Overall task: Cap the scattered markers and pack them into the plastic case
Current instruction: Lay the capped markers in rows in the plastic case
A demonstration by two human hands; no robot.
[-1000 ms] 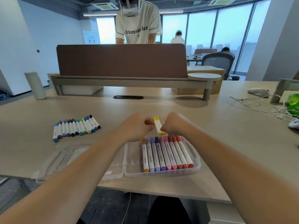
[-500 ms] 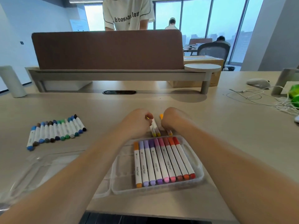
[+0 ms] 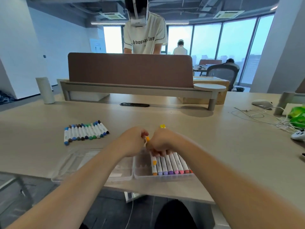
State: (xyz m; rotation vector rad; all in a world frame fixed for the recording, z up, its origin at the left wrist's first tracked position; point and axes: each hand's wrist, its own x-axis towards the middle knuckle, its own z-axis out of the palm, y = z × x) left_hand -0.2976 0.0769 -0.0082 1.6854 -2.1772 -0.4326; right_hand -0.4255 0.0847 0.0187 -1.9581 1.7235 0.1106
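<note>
While both forearms are reaching in from the near edge, the listing is running as follows.

Desk (image 3: 214, 146): pale wood, carrying everything below.
Divider panel (image 3: 130, 70): brown, standing upright along the far side of the desk.
Person opposite (image 3: 143, 40): wearing a white T-shirt and a headset, standing behind the panel.
Plastic case (image 3: 165, 178): clear, lying open at the near edge, with its lid spread flat to the left.
Cables (image 3: 264, 116): white, trailing loosely at far right.
Left hand (image 3: 132, 141): hovering over the case's far edge, fingers curled in, pinching the orange marker.
Right hand (image 3: 162, 142): pressing close against the left hand, fingers curled tight on the same marker, fingertips hanging over the far ends of the cased row.
Cased markers (image 3: 170, 164): capped, lying side by side in the tray's right part, running orange through purple and pink to red.
Loose markers (image 3: 85, 132): blues, browns and greens, capped, lying in a touching row on the desk well left of the hands.
Yellow markers (image 3: 162, 126): two, showing just beyond the right hand.
Orange marker (image 3: 147, 139): sticking up between the two hands, only its orange tip and a little white barrel showing.
</note>
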